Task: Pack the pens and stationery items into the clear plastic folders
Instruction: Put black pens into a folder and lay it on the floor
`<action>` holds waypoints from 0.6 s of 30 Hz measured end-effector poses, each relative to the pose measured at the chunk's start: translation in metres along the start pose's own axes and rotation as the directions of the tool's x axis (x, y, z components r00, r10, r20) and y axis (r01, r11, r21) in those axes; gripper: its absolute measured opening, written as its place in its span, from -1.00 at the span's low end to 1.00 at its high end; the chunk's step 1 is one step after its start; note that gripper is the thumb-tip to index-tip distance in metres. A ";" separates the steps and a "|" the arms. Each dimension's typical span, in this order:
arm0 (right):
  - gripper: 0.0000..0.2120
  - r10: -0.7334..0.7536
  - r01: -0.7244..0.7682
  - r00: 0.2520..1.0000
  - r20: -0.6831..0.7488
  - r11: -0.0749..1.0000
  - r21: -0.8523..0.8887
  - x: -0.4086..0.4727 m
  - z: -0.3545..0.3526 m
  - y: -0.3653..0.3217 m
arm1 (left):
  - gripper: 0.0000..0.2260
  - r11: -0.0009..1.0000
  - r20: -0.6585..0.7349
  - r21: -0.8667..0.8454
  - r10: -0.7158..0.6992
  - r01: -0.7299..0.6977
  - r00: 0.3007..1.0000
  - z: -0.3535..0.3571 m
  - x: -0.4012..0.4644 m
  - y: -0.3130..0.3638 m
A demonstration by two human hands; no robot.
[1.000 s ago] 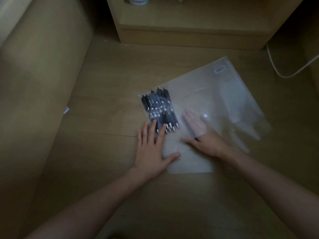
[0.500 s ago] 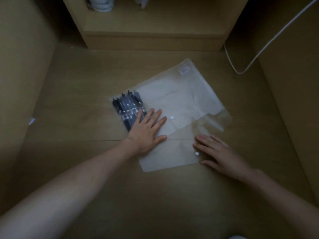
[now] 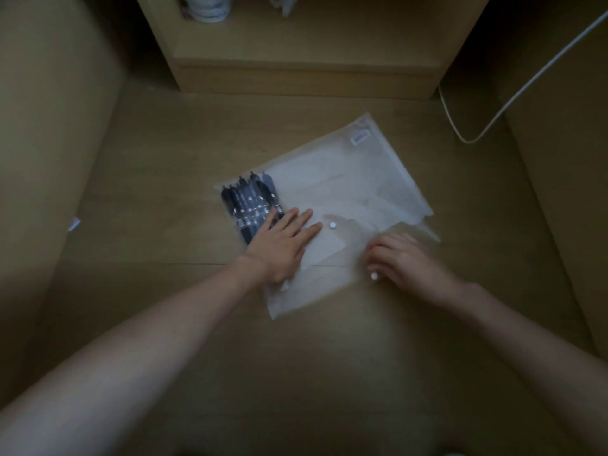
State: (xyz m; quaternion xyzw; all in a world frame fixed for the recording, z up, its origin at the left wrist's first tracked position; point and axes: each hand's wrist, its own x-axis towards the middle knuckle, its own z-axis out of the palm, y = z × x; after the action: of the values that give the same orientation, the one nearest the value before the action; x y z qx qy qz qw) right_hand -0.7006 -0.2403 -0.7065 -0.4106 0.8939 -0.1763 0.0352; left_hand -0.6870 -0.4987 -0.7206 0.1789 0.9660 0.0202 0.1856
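The clear plastic folder (image 3: pixel 355 179) lies flat on the wooden floor (image 3: pixel 164 159), and the bundle of black pens (image 3: pixel 251 202) sits at its left end. The pens look tucked inside it, but the plastic is cloudy, so that is a guess.

The left hand (image 3: pixel 283 246) lies flat with straight fingers, pressing on the pens and the folder. The right hand (image 3: pixel 403 261) has curled fingers at the flap (image 3: pixel 404 230), right by a small white snap button (image 3: pixel 374 276). It seems to pinch the flap there, but the picture is blurry. The 2 hands are apart.

I think the step is closing the folder. A second white snap (image 3: pixel 332 225) sits on the folder near the left fingertips. The next move likely needs the flap folded over so the 2 snaps meet, then a push to click them.

The room is dim. How many pens there are is hard to count. The small label (image 3: pixel 359 138) at the far corner is too blurry to read. White things on the shelf (image 3: pixel 296 44) are cut off at the top. A white cable (image 3: pixel 513 103) runs out of view
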 end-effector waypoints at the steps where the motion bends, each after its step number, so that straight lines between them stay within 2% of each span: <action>1: -0.70 -0.016 0.017 0.998 0.062 1.000 -0.019 -0.001 -0.002 0.003 | -0.53 1.000 -0.001 0.016 0.001 -0.001 1.000 0.000 -0.001 -0.001; 3: -0.66 -0.030 0.040 0.986 0.163 0.998 -0.055 -0.008 -0.004 0.010 | -0.53 0.999 -0.006 0.046 0.003 -0.003 1.000 0.001 -0.002 -0.002; 5: -0.67 -0.036 0.052 0.980 0.196 0.996 -0.076 -0.019 -0.001 0.014 | -0.53 0.998 -0.013 0.062 0.003 -0.002 1.000 0.002 -0.003 -0.004; 7: -0.67 -0.024 0.031 0.988 0.154 0.999 -0.041 -0.027 0.004 0.015 | -0.53 0.998 -0.025 0.062 -0.002 0.004 1.000 0.003 -0.003 -0.004; 10: -0.59 0.065 -0.063 0.998 -0.014 0.991 0.118 -0.026 0.006 0.008 | -0.53 0.998 -0.052 0.057 -0.016 0.019 0.999 0.005 -0.002 -0.002; 12: -0.72 0.168 -0.143 0.982 -0.089 0.961 0.239 -0.016 -0.001 0.003 | -0.53 0.999 -0.071 0.037 -0.019 0.022 0.997 0.005 -0.002 -0.001; 15: -0.82 0.171 -0.144 0.983 -0.070 0.945 0.294 0.006 -0.013 -0.001 | -0.53 1.000 -0.085 0.002 -0.009 0.009 0.996 0.005 -0.002 -0.003; 18: -0.85 0.192 -0.189 0.981 0.028 0.914 0.359 0.030 -0.023 0.000 | -0.52 0.999 -0.104 -0.045 0.013 -0.018 0.994 0.005 -0.002 -0.007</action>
State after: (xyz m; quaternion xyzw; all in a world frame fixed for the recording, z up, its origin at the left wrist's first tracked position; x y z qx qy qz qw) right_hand -0.7255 -0.2562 -0.6828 -0.3073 0.8824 -0.3343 0.1234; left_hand -0.6855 -0.5064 -0.7256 0.1806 0.9722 0.0533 0.1391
